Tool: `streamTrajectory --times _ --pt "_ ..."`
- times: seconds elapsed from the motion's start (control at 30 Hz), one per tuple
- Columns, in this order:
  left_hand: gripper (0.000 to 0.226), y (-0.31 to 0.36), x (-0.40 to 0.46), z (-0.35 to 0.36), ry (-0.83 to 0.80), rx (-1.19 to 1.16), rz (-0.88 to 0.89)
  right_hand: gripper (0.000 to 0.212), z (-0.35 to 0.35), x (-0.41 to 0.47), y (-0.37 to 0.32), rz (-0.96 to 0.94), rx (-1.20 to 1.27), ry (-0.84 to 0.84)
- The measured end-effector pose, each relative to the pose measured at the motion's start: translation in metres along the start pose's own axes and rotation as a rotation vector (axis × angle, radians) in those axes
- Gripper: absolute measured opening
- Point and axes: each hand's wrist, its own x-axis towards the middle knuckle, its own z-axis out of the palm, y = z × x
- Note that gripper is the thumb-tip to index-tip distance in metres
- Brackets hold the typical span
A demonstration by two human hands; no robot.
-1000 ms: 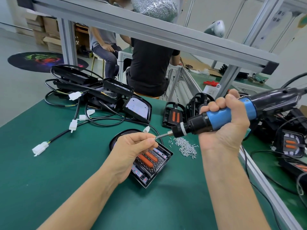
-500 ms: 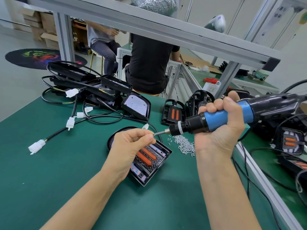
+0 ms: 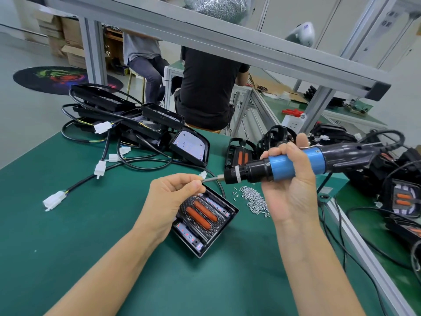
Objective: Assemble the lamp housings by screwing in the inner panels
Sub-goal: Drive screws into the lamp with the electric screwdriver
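A: Where's the housing (image 3: 205, 221) vs the hands?
B: Flat on the counter (image 3: 68, 236), right under the left hand (image 3: 170, 197), long axis running diagonal, near-left to far-right
A: Hands?
B: Left fingertips pinch at the bit (image 3: 210, 179), prob seating a screw, too small to tell. Right hand (image 3: 291, 179) wraps the driver (image 3: 284, 166), lying level, tip pointing left, above the housing

No text, label or number clear enough to read; dark marks on a hanging sign (image 3: 389, 19) at upper right too blurred to make out.
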Motion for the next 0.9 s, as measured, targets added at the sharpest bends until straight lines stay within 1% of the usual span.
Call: streamTrajectory --times 0.07,0.13,0.17,0.2,0.23,0.27,0.33,0.37,0.43,0.5,0.57,0.63,0.77,0.9 --pt "0.015 0.002 0.001 -0.002 -0.037 0.051 -0.006 0.04 -0.002 0.001 0.001 -0.006 0.02 0.005" --pt "0.028 0.002 0.001 -0.006 -0.1 0.137 -0.007 0.041 -0.004 0.002 0.0 -0.008 0.02 0.01" --pt "0.035 0.002 0.002 -0.011 -0.106 0.158 0.002 0.042 -0.005 0.003 0.0 -0.009 0.016 0.011" --pt "0.039 0.001 0.005 -0.017 -0.078 0.165 0.021 0.04 -0.006 0.004 0.0 -0.01 0.007 0.01" --pt "0.042 0.0 0.009 -0.025 -0.013 0.194 0.047 0.038 -0.008 0.005 0.0 -0.013 -0.008 0.011" --pt "0.042 -0.002 0.015 -0.034 0.081 0.279 0.062 0.036 -0.009 0.006 0.001 -0.018 -0.03 0.014" --pt "0.037 -0.007 0.025 -0.053 0.258 0.622 0.01 0.035 -0.01 0.008 0.003 -0.031 -0.077 0.019" --pt "0.035 -0.011 0.029 -0.06 0.304 0.818 -0.041 0.035 -0.011 0.008 0.005 -0.036 -0.097 0.018" --pt "0.03 -0.02 0.034 -0.065 0.312 1.124 -0.105 0.035 -0.01 0.009 0.011 -0.041 -0.132 0.018" --pt "0.023 -0.023 0.038 -0.062 0.297 1.271 -0.098 0.036 -0.009 0.01 0.018 -0.048 -0.177 0.015" --pt "0.017 -0.022 0.04 -0.058 0.314 1.324 -0.087 0.037 -0.006 0.011 0.025 -0.052 -0.21 0.011" --pt "0.017 -0.022 0.042 -0.055 0.337 1.314 -0.09 0.039 -0.006 0.012 0.032 -0.052 -0.232 0.005" --pt "0.014 -0.026 0.04 -0.052 0.368 1.128 -0.061 0.039 -0.007 0.017 0.043 -0.067 -0.311 0.008" --pt "0.009 -0.028 0.038 -0.048 0.416 0.963 -0.058 0.041 -0.007 0.022 0.049 -0.086 -0.33 0.003"
